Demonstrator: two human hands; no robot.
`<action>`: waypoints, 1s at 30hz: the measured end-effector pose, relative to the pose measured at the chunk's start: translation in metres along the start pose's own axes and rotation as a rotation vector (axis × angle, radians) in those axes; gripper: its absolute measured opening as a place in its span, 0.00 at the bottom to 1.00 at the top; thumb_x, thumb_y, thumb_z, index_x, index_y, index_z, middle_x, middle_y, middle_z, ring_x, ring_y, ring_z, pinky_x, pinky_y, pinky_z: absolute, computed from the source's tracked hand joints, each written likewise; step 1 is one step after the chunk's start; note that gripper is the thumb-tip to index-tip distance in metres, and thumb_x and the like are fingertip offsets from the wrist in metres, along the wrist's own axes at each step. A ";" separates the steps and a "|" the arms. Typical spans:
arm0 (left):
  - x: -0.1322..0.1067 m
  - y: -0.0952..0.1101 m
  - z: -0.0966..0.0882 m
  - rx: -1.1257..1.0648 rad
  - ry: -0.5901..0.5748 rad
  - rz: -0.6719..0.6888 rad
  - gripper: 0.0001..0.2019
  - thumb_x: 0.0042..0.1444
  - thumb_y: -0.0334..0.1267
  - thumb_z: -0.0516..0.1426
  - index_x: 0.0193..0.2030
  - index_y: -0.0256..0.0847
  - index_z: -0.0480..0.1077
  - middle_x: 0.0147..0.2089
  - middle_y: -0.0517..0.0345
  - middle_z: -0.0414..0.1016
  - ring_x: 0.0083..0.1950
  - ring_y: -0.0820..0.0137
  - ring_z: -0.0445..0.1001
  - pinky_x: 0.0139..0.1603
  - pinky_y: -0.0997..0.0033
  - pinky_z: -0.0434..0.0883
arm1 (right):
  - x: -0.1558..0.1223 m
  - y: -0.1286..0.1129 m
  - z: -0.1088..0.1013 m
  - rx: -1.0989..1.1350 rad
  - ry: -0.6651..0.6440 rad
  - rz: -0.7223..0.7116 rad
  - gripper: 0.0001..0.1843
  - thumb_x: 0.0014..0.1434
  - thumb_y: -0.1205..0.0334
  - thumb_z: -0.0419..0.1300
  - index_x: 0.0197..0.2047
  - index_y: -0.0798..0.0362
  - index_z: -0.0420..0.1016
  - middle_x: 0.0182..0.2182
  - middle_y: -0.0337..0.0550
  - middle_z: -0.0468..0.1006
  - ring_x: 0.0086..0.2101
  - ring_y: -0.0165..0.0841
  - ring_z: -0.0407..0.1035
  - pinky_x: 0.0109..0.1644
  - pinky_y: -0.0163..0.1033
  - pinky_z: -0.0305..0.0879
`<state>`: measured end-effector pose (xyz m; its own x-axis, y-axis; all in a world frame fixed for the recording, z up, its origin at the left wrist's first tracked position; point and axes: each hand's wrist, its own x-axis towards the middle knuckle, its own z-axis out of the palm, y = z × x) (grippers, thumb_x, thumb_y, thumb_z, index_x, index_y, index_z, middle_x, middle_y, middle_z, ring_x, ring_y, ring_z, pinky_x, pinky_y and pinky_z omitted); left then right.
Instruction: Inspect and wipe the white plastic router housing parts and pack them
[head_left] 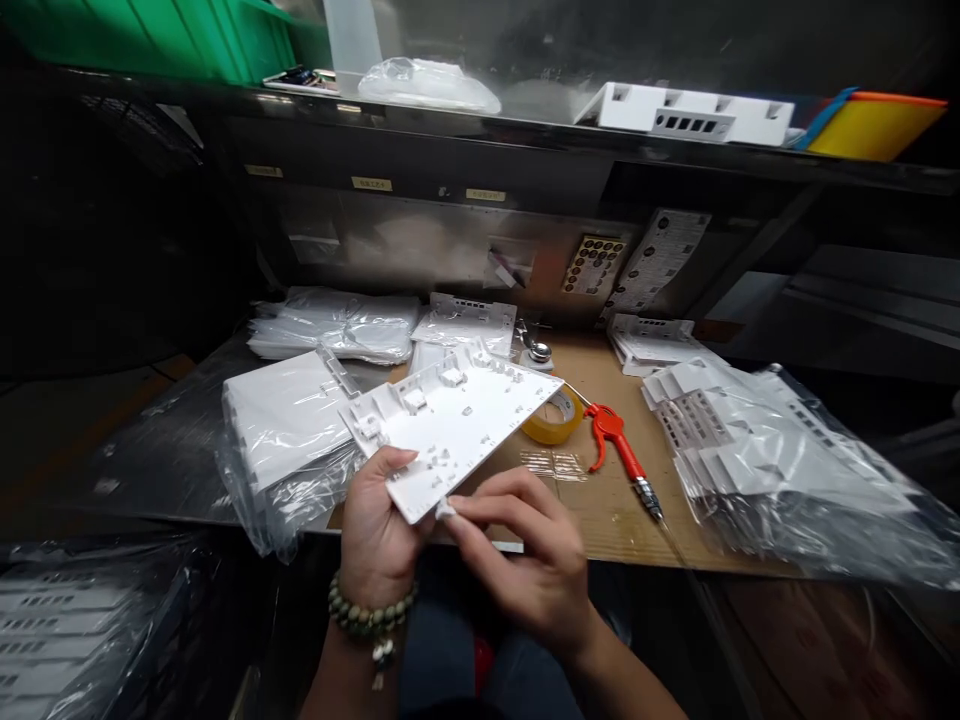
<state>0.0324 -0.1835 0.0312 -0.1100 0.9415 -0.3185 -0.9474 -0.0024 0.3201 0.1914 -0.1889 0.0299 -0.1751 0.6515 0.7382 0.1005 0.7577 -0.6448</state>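
Observation:
I hold a flat white plastic panel (457,425) with small clips and ribs on its upper face, tilted over the bench's front edge. My left hand (375,545), with a bead bracelet at the wrist, grips the panel's near corner, thumb on top. The fingers of my right hand (525,560) are pinched at the panel's near edge, on a tiny white piece or the edge itself; I cannot make out which.
Cardboard sheet (600,500) covers the bench. On it lie a roll of yellow tape (555,418) and a red air blow gun (619,445). Bagged white panels lie at the left (285,430), back (337,325) and right (765,450). A shelf (525,130) above carries more parts.

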 end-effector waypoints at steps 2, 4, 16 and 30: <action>-0.003 -0.001 0.011 0.004 0.069 0.057 0.38 0.52 0.22 0.51 0.73 0.29 0.58 0.57 0.40 0.81 0.59 0.47 0.79 0.66 0.41 0.72 | -0.005 -0.008 -0.006 0.042 -0.028 0.070 0.12 0.61 0.74 0.67 0.46 0.49 0.83 0.36 0.41 0.78 0.36 0.30 0.75 0.40 0.35 0.74; -0.005 -0.001 0.018 0.004 0.104 0.098 0.36 0.53 0.23 0.52 0.72 0.28 0.61 0.56 0.39 0.81 0.59 0.47 0.79 0.66 0.39 0.72 | -0.006 -0.010 -0.011 -0.002 -0.048 0.118 0.14 0.63 0.73 0.65 0.48 0.48 0.83 0.40 0.42 0.77 0.40 0.31 0.75 0.44 0.35 0.74; -0.018 -0.006 0.019 0.001 0.031 0.086 0.25 0.69 0.33 0.53 0.72 0.32 0.63 0.63 0.38 0.76 0.65 0.47 0.75 0.71 0.43 0.67 | -0.014 -0.006 0.009 -0.108 -0.258 -0.037 0.09 0.64 0.73 0.65 0.46 0.54 0.81 0.34 0.43 0.76 0.32 0.29 0.73 0.35 0.34 0.73; -0.012 0.019 -0.015 -0.032 -0.074 0.068 0.31 0.70 0.30 0.47 0.79 0.37 0.46 0.66 0.38 0.73 0.69 0.49 0.68 0.73 0.40 0.61 | -0.001 0.025 -0.030 -0.231 -0.056 0.066 0.07 0.63 0.71 0.67 0.44 0.51 0.83 0.36 0.41 0.77 0.35 0.29 0.73 0.39 0.36 0.72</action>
<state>0.0109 -0.2002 0.0278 -0.1525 0.9613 -0.2296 -0.9477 -0.0763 0.3100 0.2231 -0.1698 0.0189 -0.2138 0.7012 0.6801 0.3334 0.7068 -0.6239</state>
